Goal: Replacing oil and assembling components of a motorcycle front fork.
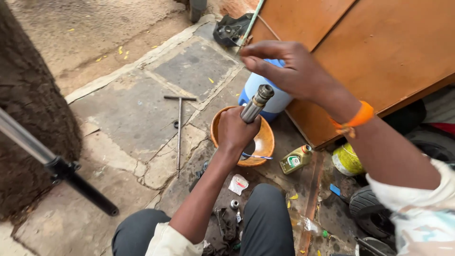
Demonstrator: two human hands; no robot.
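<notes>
Left hand (pixel 235 130) clenched around a metal tube (pixel 256 103), held tilted above an orange bowl (pixel 263 142); the tube's open top end sticks out past the fingers. Right hand (pixel 289 68) hovers just above that end, fingertips (pixel 251 61) pinched together, apart from the tube; whether they hold anything cannot be told. Bowl holds a thin blue-and-white stick. Blue-and-white jug (pixel 275 99) stands behind the bowl, small oil bottle (pixel 295 159) beside it.

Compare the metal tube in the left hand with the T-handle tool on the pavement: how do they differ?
The metal tube is thick, short and tilted, gripped by the left hand over the orange bowl. The T-handle tool is thin, long, lies flat and is untouched. Both are grey metal.
</notes>
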